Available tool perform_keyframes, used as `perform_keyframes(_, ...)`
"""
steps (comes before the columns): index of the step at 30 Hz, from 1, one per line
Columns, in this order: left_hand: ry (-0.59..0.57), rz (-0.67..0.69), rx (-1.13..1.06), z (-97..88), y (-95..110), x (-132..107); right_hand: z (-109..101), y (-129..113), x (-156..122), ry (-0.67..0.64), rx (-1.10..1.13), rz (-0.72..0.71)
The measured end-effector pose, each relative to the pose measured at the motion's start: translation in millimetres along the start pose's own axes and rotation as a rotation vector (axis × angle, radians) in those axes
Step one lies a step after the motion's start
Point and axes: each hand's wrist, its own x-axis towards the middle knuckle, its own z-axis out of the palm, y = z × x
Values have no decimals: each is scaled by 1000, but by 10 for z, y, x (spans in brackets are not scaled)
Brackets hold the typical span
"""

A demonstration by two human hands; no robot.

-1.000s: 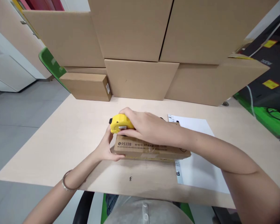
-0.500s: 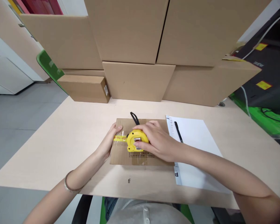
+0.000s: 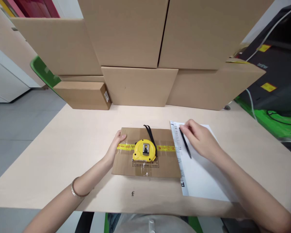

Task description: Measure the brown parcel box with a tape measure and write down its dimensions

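A flat cardboard box (image 3: 126, 163) with a strip of yellow printed tape lies in front of me. My left hand (image 3: 113, 147) grips its left edge, thumb on top and the other fingers out of sight. On the box rests a yellow tape measure (image 3: 140, 152) with a metal clip facing up and a black wrist strap (image 3: 149, 133); neither hand touches it. Over the white paper (image 3: 206, 181), my right hand (image 3: 201, 139) has thumb and fingertips pinched at the upper end of a black pen (image 3: 186, 145), which slants down along the sheet's left side.
Large cardboard boxes (image 3: 139, 85) stand like a wall along the back of the pale table (image 3: 63, 155). A smaller brown carton (image 3: 83, 95) sits at the back left. To the right is a black machine (image 3: 281, 71) with yellow labels, with a white cable in front of it.
My right hand has let go of the tape measure and moved right to the pen on the paper. The tape measure now rests on the box. My left hand still holds the box edge.
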Motion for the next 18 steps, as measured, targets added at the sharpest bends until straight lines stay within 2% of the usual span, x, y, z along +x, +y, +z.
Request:
perform_keyframes(1,-8,4,-22,-9,-20,15,-10,167,-29,-58,-159,123)
perform_keyframes(3,-24,6,-69,-15,-45,32,49,442,-119,-208,-333,264)
perform_keyframes(5,-36,3,-99,-13,-54,35,171,603,-226,-321,-355,317)
perform_keyframes(7,-35,-5,-102,-13,-56,34,279,665,-312,-367,-294,316)
perform_keyframes(12,-26,-31,-99,-50,-95,53,299,733,-368,-355,-36,222)
perform_keyframes(16,-1,-1,-92,-66,-120,68,386,898,-391,-315,490,224)
perform_keyframes(18,11,4,-81,-60,-110,63,486,969,-413,-307,659,243)
